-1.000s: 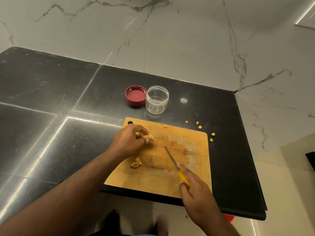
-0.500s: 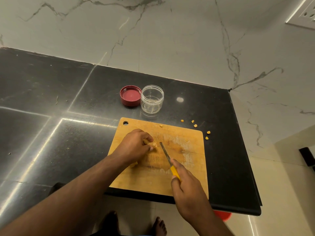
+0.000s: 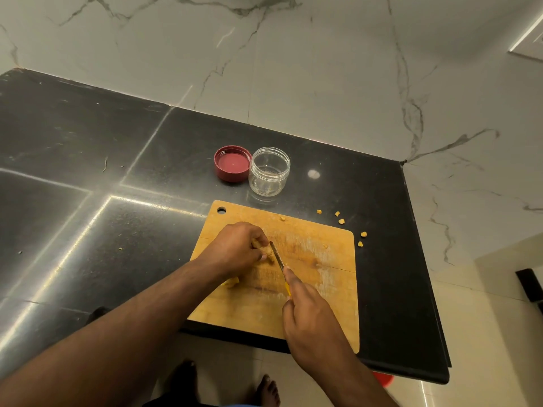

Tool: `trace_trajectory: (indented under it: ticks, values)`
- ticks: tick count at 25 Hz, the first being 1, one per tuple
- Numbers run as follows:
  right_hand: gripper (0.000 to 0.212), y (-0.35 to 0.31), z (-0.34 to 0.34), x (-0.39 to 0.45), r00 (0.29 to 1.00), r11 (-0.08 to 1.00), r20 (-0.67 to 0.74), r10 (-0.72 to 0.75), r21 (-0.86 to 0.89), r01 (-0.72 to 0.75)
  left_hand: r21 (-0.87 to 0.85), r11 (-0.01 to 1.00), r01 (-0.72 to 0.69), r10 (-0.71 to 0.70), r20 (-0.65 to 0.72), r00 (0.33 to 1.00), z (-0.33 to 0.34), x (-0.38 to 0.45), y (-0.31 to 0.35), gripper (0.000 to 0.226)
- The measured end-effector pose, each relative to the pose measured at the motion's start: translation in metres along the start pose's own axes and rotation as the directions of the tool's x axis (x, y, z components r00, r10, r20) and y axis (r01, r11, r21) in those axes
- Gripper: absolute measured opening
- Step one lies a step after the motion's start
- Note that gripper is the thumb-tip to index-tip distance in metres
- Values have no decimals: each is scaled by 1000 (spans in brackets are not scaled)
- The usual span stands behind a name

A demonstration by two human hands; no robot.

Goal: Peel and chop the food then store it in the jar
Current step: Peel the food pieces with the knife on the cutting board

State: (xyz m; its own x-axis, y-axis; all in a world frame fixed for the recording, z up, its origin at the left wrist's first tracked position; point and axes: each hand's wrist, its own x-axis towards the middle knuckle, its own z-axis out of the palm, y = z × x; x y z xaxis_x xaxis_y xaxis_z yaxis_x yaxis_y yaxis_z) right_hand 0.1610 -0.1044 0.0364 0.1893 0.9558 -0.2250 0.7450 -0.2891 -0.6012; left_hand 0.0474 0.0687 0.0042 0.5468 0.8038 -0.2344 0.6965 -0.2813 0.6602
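At the centre of the frame, the left hand [image 3: 238, 248] curls its fingers over a small yellowish piece of food [image 3: 264, 251], pinning it to the wooden cutting board [image 3: 323, 289]. Just right of it, the right hand [image 3: 311, 318] grips the yellow handle of a knife [image 3: 279, 258], whose blade lies against the food. Another scrap of food [image 3: 232, 282] peeks from under the left wrist. Above the board, on the black countertop [image 3: 88, 171], stands an open clear jar [image 3: 269, 171], touching a red lid [image 3: 232, 163] lying upturned to its left. Small yellow bits [image 3: 340, 221] lie scattered off the board's upper right corner.
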Motion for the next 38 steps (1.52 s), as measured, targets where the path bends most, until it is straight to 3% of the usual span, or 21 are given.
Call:
trace_trajectory:
  ticks: [14, 38]
  values:
    - [53, -6, -6, 10, 998, 996, 67, -10, -92, 17, 40, 997, -71, 71, 22, 997, -4, -1, 0, 29]
    - [57, -7, 2, 4, 996, 994, 88, 27, -106, -17, 47, 999, -14, 13, 15, 1000, -6, 1, -1, 29]
